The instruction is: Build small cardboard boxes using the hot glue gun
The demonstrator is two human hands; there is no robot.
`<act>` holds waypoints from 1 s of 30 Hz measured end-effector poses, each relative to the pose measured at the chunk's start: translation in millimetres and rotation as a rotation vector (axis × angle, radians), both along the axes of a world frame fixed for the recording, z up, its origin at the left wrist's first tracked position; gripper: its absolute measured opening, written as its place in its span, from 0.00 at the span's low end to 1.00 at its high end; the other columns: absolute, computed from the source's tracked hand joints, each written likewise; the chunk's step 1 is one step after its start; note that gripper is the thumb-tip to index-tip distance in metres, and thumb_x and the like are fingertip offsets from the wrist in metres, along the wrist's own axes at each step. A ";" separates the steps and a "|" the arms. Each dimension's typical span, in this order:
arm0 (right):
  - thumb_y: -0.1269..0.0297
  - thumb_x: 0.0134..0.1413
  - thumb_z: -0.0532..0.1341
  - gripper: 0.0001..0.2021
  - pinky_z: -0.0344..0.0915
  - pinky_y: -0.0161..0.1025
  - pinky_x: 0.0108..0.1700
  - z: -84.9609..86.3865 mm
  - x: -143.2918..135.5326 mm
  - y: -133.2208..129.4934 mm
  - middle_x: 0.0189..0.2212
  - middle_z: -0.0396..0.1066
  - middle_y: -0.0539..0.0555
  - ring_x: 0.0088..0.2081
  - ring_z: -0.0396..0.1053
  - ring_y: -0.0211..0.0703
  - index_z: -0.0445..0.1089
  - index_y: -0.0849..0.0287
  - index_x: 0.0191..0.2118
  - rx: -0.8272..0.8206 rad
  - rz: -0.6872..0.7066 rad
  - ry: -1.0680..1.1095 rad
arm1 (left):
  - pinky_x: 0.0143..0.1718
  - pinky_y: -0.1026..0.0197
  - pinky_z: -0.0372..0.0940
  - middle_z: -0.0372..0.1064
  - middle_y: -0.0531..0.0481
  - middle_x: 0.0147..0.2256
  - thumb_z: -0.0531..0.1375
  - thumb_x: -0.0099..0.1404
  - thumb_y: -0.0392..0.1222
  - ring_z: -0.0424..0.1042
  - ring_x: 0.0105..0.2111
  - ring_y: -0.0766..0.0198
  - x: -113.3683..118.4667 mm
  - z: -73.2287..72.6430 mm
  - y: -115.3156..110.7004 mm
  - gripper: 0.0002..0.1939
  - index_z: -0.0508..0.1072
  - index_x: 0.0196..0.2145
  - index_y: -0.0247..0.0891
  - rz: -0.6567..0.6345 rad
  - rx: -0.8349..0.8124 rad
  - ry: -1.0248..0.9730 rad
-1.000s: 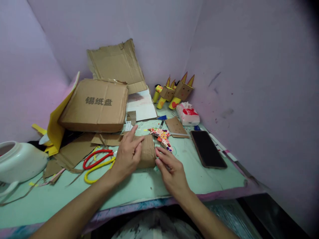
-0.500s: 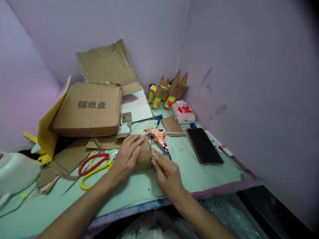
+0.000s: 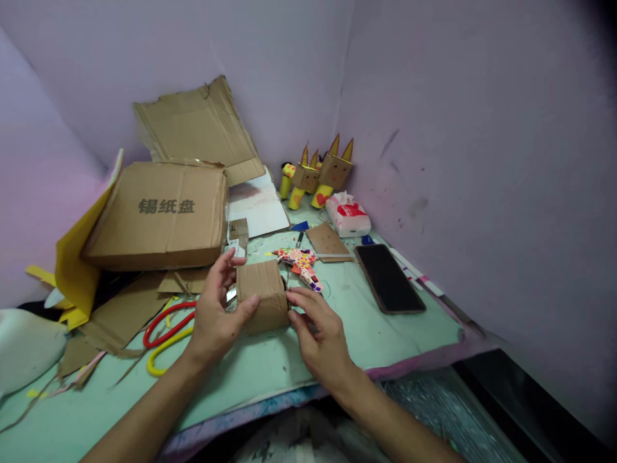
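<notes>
A small brown cardboard box (image 3: 265, 296) sits on the green tabletop between my two hands. My left hand (image 3: 220, 308) is at its left side with the fingers spread and raised, the thumb resting against the box's front left edge. At the right end, the fingers and thumb of my right hand (image 3: 318, 325) pinch the box's edge; that end is partly hidden. Behind the box lies a patterned hot glue gun (image 3: 299, 262). Scissors with one red and one yellow handle (image 3: 166, 325) lie left of my left hand, which covers part of them.
A large cardboard box (image 3: 159, 225) and a leaning cardboard sheet (image 3: 193, 128) stand at the back left, with cardboard scraps (image 3: 128, 308) in front. A phone (image 3: 390, 278), a tissue pack (image 3: 348, 215) and cardboard animal figures (image 3: 332, 172) are on the right and at the back.
My left hand has lifted off the top of the small box and moved left, its fingers opening and uncovering the box. My right hand stays at the right end. The view has shifted slightly.
</notes>
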State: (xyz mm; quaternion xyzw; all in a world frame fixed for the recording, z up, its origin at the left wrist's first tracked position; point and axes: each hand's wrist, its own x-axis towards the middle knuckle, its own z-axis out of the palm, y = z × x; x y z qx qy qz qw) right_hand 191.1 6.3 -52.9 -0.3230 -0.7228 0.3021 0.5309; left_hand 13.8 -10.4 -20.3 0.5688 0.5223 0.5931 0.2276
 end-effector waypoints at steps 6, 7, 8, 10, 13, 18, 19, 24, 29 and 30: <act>0.72 0.45 0.57 0.11 0.71 0.36 0.32 27.1 2.5 7.1 0.41 0.72 0.56 0.39 0.73 0.44 0.73 0.58 0.36 -0.397 0.093 0.001 | 0.52 0.52 0.61 0.60 0.43 0.53 0.63 0.57 0.41 0.64 0.53 0.54 -2.2 -10.3 -7.8 0.20 0.63 0.46 0.43 0.029 0.013 0.109; 0.72 0.42 0.57 0.11 0.71 0.36 0.32 32.3 3.0 10.2 0.39 0.72 0.56 0.37 0.73 0.44 0.73 0.58 0.34 -0.470 0.116 -0.006 | 0.52 0.51 0.61 0.60 0.43 0.52 0.62 0.58 0.41 0.64 0.53 0.53 -3.1 -11.0 -9.3 0.15 0.65 0.42 0.42 0.051 0.023 0.172; 0.72 0.41 0.57 0.11 0.70 0.37 0.31 37.6 3.5 13.3 0.38 0.73 0.56 0.36 0.73 0.44 0.73 0.59 0.33 -0.542 0.134 -0.011 | 0.52 0.50 0.61 0.60 0.43 0.52 0.61 0.60 0.40 0.63 0.53 0.52 -3.7 -10.8 -10.7 0.10 0.66 0.39 0.41 0.075 0.030 0.244; 0.71 0.38 0.56 0.11 0.69 0.37 0.30 47.2 4.5 18.7 0.36 0.74 0.56 0.34 0.73 0.45 0.74 0.60 0.29 -0.685 0.169 -0.012 | 0.51 0.48 0.61 0.60 0.42 0.52 0.60 0.61 0.39 0.63 0.53 0.51 -3.5 -7.5 -13.5 0.05 0.67 0.36 0.39 0.108 0.060 0.394; 0.68 0.37 0.54 0.10 0.69 0.38 0.29 56.3 5.8 22.7 0.34 0.75 0.56 0.33 0.73 0.46 0.74 0.60 0.24 -0.803 0.208 -0.005 | 0.52 0.45 0.60 0.55 0.37 0.57 0.60 0.60 0.37 0.60 0.55 0.47 0.1 1.2 -18.1 0.07 0.68 0.38 0.38 0.162 0.222 0.631; 0.69 0.37 0.53 0.13 0.69 0.37 0.32 52.1 7.3 23.8 0.31 0.77 0.54 0.35 0.73 0.46 0.75 0.59 0.26 -0.720 0.219 -0.049 | 0.52 0.37 0.58 0.61 0.34 0.54 0.64 0.56 0.36 0.61 0.52 0.42 9.4 5.7 -22.4 0.16 0.70 0.44 0.36 0.146 0.490 1.075; 0.69 0.37 0.53 0.13 0.69 0.37 0.33 50.0 7.3 24.6 0.31 0.77 0.53 0.36 0.73 0.46 0.76 0.59 0.26 -0.707 0.220 -0.055 | 0.51 0.36 0.59 0.65 0.34 0.51 0.64 0.56 0.35 0.64 0.50 0.44 11.4 4.3 -21.8 0.17 0.70 0.45 0.35 0.125 0.511 1.131; 0.70 0.39 0.54 0.12 0.69 0.38 0.38 43.8 6.1 29.1 0.32 0.78 0.52 0.36 0.75 0.46 0.76 0.60 0.23 -0.658 0.217 -0.062 | 0.48 0.37 0.64 0.74 0.37 0.40 0.63 0.56 0.31 0.70 0.41 0.48 19.8 -1.7 -16.4 0.18 0.70 0.46 0.30 0.123 0.553 1.175; 0.72 0.40 0.57 0.12 0.63 0.45 0.53 45.6 5.6 27.0 0.38 0.79 0.55 0.45 0.74 0.49 0.79 0.59 0.26 -0.592 0.119 -0.103 | 0.48 0.35 0.63 0.75 0.36 0.36 0.63 0.55 0.30 0.71 0.37 0.50 23.1 -1.4 -14.8 0.15 0.71 0.42 0.27 0.120 0.605 1.168; 0.73 0.40 0.57 0.12 0.63 0.45 0.53 46.3 5.6 26.2 0.38 0.79 0.56 0.45 0.74 0.49 0.79 0.59 0.26 -0.586 0.113 -0.114 | 0.47 0.37 0.64 0.74 0.36 0.36 0.63 0.55 0.29 0.70 0.37 0.50 23.1 -2.0 -14.4 0.14 0.71 0.42 0.27 0.104 0.612 1.164</act>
